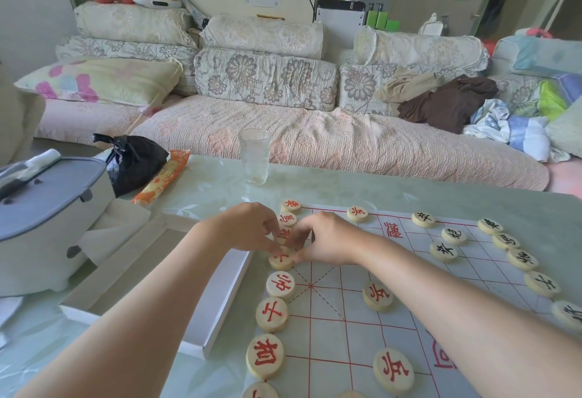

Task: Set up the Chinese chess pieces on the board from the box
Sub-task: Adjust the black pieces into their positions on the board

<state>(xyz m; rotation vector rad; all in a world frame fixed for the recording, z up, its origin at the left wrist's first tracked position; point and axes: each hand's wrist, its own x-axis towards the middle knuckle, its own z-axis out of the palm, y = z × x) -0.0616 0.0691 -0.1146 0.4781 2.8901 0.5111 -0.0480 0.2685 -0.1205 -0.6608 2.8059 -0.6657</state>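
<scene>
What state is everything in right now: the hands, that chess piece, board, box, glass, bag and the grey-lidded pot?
board: spread flat, partly set.
piece: lying face up, held.
left hand: pinching the piece.
right hand: pinching the same piece.
box: open.
glass: upright, nearly empty.
bag: knotted shut.
pot: lid on.

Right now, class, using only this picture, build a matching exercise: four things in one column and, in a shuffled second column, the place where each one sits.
Things
1. glass
2. black bag
3. brown garment
4. white box

Places
A. on the sofa
B. beside the left edge of the board
C. upright near the far edge of the table
D. next to the orange packet

Pairs: 1-C, 2-D, 3-A, 4-B
</scene>
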